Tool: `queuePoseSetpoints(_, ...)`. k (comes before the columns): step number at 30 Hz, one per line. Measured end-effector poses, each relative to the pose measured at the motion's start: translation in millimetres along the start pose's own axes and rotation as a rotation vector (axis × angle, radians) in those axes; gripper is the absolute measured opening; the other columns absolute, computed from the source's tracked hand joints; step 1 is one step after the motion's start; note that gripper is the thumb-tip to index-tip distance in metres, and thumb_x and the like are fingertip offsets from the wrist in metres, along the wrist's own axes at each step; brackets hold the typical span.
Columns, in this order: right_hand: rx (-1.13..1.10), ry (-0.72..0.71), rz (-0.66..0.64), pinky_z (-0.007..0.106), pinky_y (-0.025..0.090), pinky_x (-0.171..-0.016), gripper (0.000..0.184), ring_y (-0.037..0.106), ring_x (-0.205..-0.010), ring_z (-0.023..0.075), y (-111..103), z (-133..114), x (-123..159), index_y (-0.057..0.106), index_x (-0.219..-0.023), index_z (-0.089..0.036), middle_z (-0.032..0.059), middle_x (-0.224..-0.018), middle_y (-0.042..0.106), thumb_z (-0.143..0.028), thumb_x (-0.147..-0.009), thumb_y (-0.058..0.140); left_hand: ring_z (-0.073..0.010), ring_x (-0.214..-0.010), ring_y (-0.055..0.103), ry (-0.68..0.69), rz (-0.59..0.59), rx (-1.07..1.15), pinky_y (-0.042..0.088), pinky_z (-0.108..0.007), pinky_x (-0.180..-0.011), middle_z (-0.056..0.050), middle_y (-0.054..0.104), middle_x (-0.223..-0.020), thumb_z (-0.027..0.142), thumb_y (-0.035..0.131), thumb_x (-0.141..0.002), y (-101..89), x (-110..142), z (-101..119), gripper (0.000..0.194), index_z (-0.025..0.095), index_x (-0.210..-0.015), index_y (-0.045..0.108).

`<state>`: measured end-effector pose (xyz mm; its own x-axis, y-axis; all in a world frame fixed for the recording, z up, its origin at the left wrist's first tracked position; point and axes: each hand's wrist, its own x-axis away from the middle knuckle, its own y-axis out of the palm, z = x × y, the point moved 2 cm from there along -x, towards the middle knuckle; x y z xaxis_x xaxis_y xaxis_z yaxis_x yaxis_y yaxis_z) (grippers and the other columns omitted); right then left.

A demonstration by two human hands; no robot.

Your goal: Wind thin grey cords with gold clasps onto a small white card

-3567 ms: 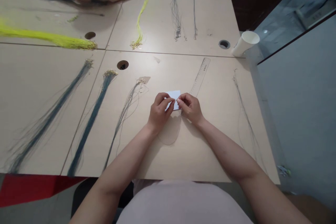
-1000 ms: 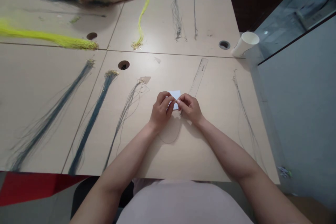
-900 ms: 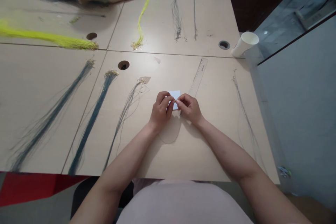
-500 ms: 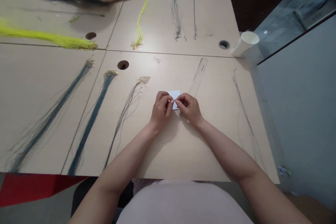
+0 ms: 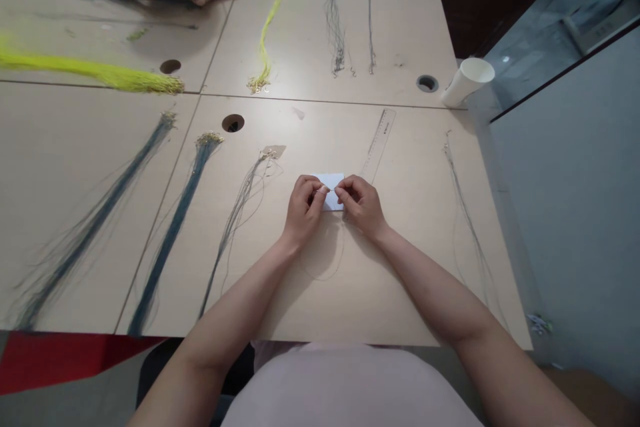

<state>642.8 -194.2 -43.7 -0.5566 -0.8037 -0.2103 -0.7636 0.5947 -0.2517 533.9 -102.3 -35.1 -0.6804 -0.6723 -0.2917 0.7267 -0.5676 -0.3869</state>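
Pinching thin line, looped twd body over table, w/ tips of both L hand & R hand, just apart above white card. Has ruler just beyond R hand, grey hooked strands to L.

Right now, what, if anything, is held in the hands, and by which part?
The left hand and right hand pinch a thin cord; which part cannot be told.

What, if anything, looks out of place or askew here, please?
Nothing looks spilled or broken. The white cup-shaped container stands at the right edge of the table and appears to lean outward, though lens distortion may explain that. The leftmost blue-gray bundle has strands straying untidily.
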Motion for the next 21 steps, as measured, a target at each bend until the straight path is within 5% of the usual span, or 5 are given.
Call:
queuePoseSetpoints(9, -0.039, 0.029, 0.002, 0.024, 0.040, -0.056, 0.014, 0.049, -0.058, 0.0100, -0.5, 2.6, -0.1, 0.054, -0.076, -0.018, -0.0011, -0.065, 0.053, -0.030, -0.083, 0.052, -0.0036, -0.055, 0.040, 0.134, 0.075, -0.105, 0.039, -0.020, -0.051, -0.004, 0.049, -0.092, 0.022, 0.057, -0.080, 0.2, 4.9, 0.5, 0.006, 0.017, -0.083, 0.058)
queuePoseSetpoints(21, -0.082, 0.052, -0.004, 0.024, 0.040, -0.055, 0.014, 0.050, -0.057, 0.0092, 0.8, 2.4, 0.0, 0.054, -0.075, -0.018, -0.0015, -0.065, 0.053, -0.030, -0.082, 0.052, -0.0042, -0.058, 0.042, 0.303, 0.118, -0.251, 0.040, -0.020, -0.053, -0.005, 0.050, -0.092, 0.016, 0.056, -0.079, 1.1, 5.6, -2.0, 0.007, 0.017, -0.085, 0.058)
